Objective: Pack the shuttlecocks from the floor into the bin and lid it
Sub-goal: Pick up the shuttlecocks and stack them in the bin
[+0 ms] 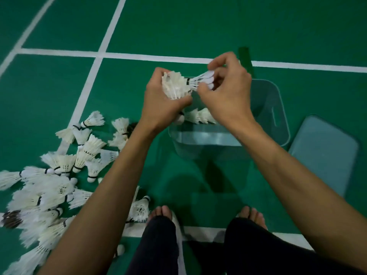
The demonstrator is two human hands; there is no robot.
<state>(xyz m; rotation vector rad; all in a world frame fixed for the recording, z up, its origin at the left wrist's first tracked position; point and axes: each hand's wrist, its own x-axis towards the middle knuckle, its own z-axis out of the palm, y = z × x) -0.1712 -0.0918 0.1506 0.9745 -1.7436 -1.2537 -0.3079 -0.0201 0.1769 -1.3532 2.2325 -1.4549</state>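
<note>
My left hand (158, 104) grips a bunch of white feather shuttlecocks (175, 86) above the near-left side of the clear plastic bin (276, 116). My right hand (228, 92) pinches the feathers of another shuttlecock (202, 79), whose cork end touches the bunch. A few shuttlecocks (198, 116) lie inside the bin, partly hidden by my hands. The bin's pale lid (325, 151) lies flat on the floor right of the bin. A big pile of loose shuttlecocks (59, 175) is spread over the floor at the left.
The floor is a green badminton court with white lines (89, 92). My two bare feet (161, 213) and dark trouser legs are at the bottom, just short of the bin. A single shuttlecock (140, 210) lies beside my left foot.
</note>
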